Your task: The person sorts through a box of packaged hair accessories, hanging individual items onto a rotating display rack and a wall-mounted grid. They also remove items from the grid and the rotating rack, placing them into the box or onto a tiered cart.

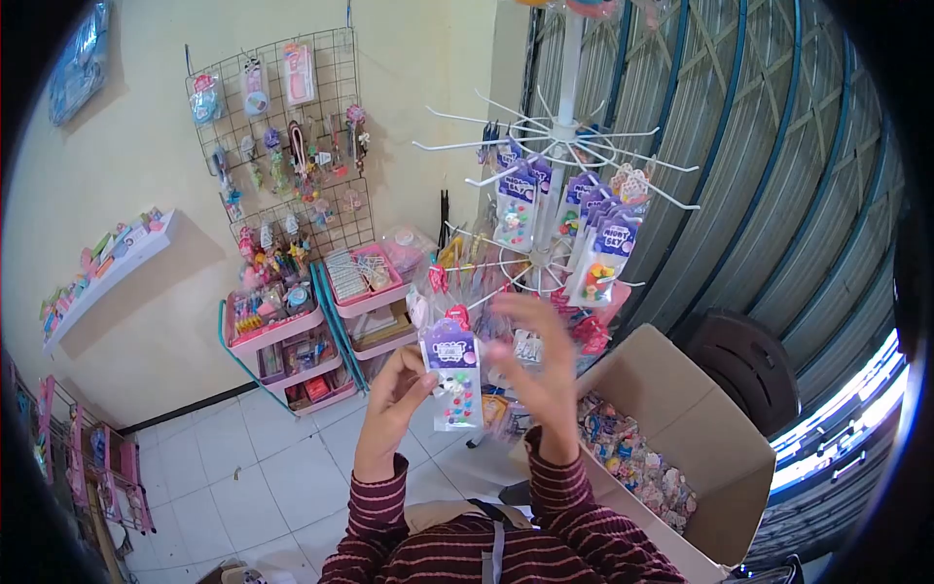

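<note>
My left hand (391, 404) pinches the left edge of a small clear packet (454, 394) with a purple "Night Sky" header and little coloured pieces inside. The packet hangs upright in front of my chest. Just to its right is my right hand (547, 375), slightly blurred, its thumb and fingers apart with nothing seen between them. Beyond both hands stands a white display rack (564, 131) with tiers of thin hooks. Similar purple-topped packets (605, 258) hang from its upper tier. Behind the held packet are red and pink packaged items on lower hooks, partly hidden.
An opened cardboard box (681, 419) holding many small wrapped items stands at my right. Pink tiered carts (277, 336) are at the left, under a wire grid (282, 127) hung with accessories. A white wall shelf (117, 277) and a metal shutter (739, 175) flank the space.
</note>
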Action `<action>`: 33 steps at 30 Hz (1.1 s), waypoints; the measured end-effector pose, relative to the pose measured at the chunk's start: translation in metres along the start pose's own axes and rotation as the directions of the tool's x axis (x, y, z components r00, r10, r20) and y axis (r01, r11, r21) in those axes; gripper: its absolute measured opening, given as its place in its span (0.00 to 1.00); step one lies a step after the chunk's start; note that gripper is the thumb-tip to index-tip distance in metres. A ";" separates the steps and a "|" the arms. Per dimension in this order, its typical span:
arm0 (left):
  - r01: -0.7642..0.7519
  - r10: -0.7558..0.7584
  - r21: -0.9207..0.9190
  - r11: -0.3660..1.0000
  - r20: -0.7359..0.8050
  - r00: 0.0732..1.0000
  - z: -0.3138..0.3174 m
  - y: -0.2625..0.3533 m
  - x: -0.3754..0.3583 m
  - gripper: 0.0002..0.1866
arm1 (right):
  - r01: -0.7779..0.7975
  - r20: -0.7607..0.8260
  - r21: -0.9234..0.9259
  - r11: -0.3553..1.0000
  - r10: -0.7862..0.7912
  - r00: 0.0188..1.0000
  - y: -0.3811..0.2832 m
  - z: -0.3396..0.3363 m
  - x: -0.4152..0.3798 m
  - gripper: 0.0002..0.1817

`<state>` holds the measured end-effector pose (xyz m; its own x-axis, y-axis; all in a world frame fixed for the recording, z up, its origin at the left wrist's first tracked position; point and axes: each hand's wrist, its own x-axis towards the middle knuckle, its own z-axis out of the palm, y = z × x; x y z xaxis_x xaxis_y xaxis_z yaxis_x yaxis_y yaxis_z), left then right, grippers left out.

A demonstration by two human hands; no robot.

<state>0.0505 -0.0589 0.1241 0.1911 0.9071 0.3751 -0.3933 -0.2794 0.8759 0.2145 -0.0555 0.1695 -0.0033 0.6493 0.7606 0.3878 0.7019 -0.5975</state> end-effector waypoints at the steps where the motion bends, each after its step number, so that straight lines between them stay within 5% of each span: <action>1: -0.020 0.020 0.012 1.000 0.007 1.000 0.002 0.003 0.000 0.05 | -0.001 -0.003 -0.001 1.000 0.001 1.000 0.005 0.010 -0.001 0.14; 4: -0.058 0.059 0.042 0.997 -0.024 0.998 0.000 -0.002 0.002 0.04 | 0.038 0.081 0.067 0.997 -0.044 0.996 0.010 0.033 0.003 0.10; 6: -0.070 0.074 0.058 0.996 -0.063 0.995 -0.001 -0.004 0.002 0.05 | 0.012 -0.126 0.058 0.998 -0.004 0.992 0.005 0.039 0.014 0.07; 10: -0.086 0.111 0.113 0.990 -0.240 0.964 -0.009 -0.004 -0.002 0.09 | -0.152 -0.149 0.067 0.986 0.160 0.976 0.001 0.038 0.050 0.09; 12: -0.054 0.069 0.066 0.996 -0.252 0.965 -0.019 -0.009 -0.006 0.09 | -0.019 -0.239 -0.054 0.998 0.005 0.971 0.004 0.042 0.067 0.11; 19: -0.027 0.048 0.076 0.997 -0.298 0.953 -0.036 -0.016 -0.014 0.08 | 0.043 -0.356 -0.129 0.991 -0.086 0.930 0.018 0.055 0.096 0.09; 30: 0.077 -0.057 0.054 0.996 -0.313 0.948 -0.025 -0.030 -0.013 0.09 | -0.178 -0.408 -0.323 0.930 0.033 0.912 0.061 0.032 0.097 0.11; 33: 0.093 -0.090 -0.002 0.996 -0.265 0.960 -0.006 -0.036 -0.005 0.09 | -0.046 -0.195 -0.506 0.862 -0.063 0.979 0.073 0.017 0.061 0.13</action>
<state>0.0585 -0.0519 0.0886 -0.0191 0.9794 0.2012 -0.3760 -0.1935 0.9062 0.2266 0.0405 0.1681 0.1522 0.5342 0.8315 0.8003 0.4271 -0.4209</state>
